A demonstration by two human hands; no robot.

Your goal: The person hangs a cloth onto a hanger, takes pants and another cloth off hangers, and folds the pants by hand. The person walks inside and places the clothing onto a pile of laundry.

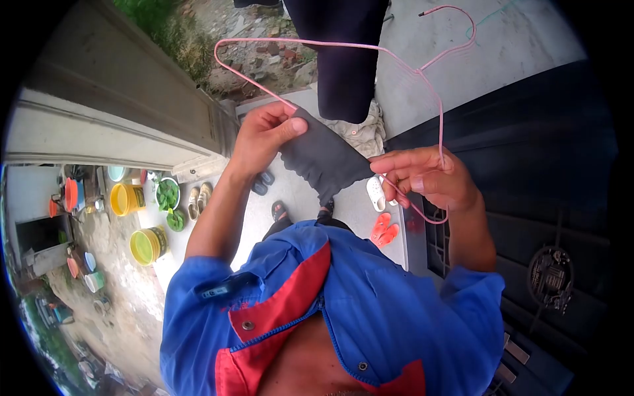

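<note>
A pink wire clothes hanger is held up in front of me, tilted, its hook toward the upper right. Draped along its long lower bar is a small dark grey cloth garment with a ruffled lower edge. My left hand is closed at the left end, pinching the cloth with its thumb on top, against the wire. At the other end, my right hand is curled around the hanger's wire, its index fingertip right at the garment's right edge. The cloth hides the middle of the bar.
Dark clothing hangs just beyond the hanger. White clogs, orange clogs and other shoes stand on the floor. Yellow buckets and a potted plant are at left, a dark metal door at right.
</note>
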